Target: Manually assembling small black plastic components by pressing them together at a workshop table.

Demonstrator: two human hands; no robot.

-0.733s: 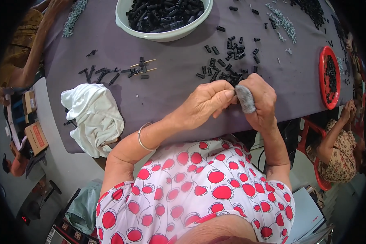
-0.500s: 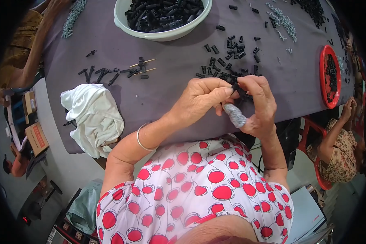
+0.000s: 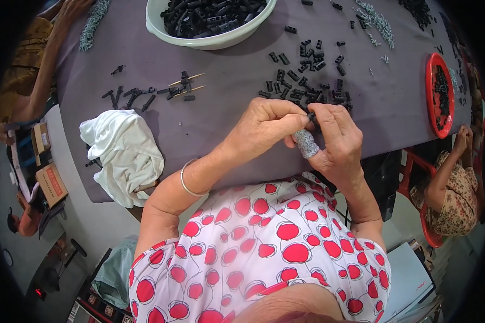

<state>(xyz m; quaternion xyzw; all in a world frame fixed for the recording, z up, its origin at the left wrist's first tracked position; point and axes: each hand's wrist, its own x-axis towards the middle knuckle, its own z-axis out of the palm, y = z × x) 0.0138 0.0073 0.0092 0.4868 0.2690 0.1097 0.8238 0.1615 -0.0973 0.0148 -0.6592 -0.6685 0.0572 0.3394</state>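
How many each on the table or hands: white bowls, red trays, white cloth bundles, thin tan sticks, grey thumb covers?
White bowl: 1
Red tray: 1
White cloth bundle: 1
Thin tan sticks: 2
Grey thumb cover: 1
Total: 6

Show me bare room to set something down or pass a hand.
Widest: the gray tablecloth between the wooden sticks and the black-piece pile, nearer than the white bowl. Another: between that pile and the red tray. Crowded: the pile just beyond the left hand and right hand, and the black parts by the sticks.
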